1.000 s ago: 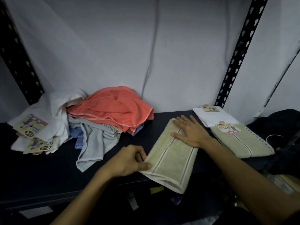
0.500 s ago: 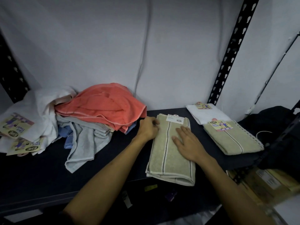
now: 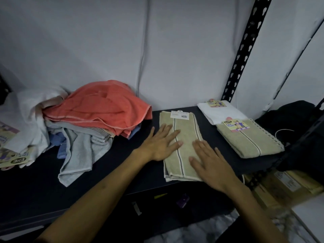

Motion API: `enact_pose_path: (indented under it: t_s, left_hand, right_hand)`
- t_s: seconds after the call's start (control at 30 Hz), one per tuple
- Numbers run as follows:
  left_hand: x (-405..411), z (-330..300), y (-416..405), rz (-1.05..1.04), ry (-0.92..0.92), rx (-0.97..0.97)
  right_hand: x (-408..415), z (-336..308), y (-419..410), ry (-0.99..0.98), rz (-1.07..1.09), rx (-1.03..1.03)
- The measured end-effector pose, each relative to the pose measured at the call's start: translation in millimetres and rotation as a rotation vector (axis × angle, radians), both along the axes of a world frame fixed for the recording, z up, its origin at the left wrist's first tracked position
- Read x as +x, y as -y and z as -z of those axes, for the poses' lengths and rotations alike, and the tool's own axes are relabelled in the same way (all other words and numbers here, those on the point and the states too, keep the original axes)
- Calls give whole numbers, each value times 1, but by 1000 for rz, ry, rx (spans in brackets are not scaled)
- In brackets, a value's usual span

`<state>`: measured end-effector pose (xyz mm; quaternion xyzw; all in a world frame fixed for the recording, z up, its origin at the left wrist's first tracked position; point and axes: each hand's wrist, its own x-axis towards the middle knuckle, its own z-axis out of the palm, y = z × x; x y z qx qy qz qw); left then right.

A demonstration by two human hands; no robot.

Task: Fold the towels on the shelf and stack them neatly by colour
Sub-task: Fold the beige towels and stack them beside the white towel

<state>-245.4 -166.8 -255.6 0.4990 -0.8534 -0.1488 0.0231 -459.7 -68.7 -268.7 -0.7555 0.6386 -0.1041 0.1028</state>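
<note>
A beige striped towel point(image 3: 185, 130) lies folded into a long strip on the dark shelf point(image 3: 112, 174), with a white price tag at its far end. My left hand point(image 3: 161, 142) lies flat on its left side, fingers straight. My right hand point(image 3: 208, 163) presses flat on its near right part. To the right sit a folded beige towel point(image 3: 252, 142) with a label and, behind it, a folded white towel point(image 3: 220, 113). On the left is an unfolded heap: an orange towel point(image 3: 101, 106) on top, grey towels point(image 3: 82, 153), a blue one point(image 3: 61, 142) and white ones point(image 3: 29, 116).
A black perforated shelf upright point(image 3: 245, 50) rises at the back right against a pale wall. Dark fabric point(image 3: 301, 137) and a white cable lie at the far right. Cardboard boxes point(image 3: 289, 183) sit below the shelf edge on the right.
My left hand folded the towel's near left corner over and now lies flat on it. The towel went from slanted to a straight narrow strip. My right hand slid toward the near end.
</note>
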Motion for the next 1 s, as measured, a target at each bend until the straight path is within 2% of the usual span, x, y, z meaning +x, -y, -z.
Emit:
enact_pose_path:
  t_s: [0.1, 0.17, 0.23, 0.3, 0.37, 0.43, 0.63, 0.8, 0.9, 1.0]
  left_hand:
    - [13, -16, 6, 23, 90, 69]
    - [18, -26, -2, -9, 79, 27]
    - [19, -31, -26, -85, -29, -100]
    - [16, -30, -59, -206, -208, -179]
    - [13, -27, -91, -312, -412, -55]
    - [12, -22, -108, -364, -513, 82]
    - [23, -28, -117, -418, -626, 87]
    - [29, -35, -121, -430, -638, 132]
    - [30, -35, -125, -474, -733, 199]
    - [33, -38, -125, -531, -917, 331]
  right_hand:
    - [-19, -4, -5, 8, -10, 50]
    - [-25, -6, -10, 131, -27, 35]
    - [-28, -5, -21, 341, -16, -91]
    - [-27, -4, -33, 428, -40, -255]
    - [-20, 1, -44, 406, -106, -326]
    - [-12, 9, -50, 351, -162, -338]
    - [-5, 21, -52, 325, -161, -375]
    - [3, 19, -60, 65, -182, -454]
    - [9, 17, -66, -4, -155, -497]
    - [7, 18, -67, 40, -166, -483]
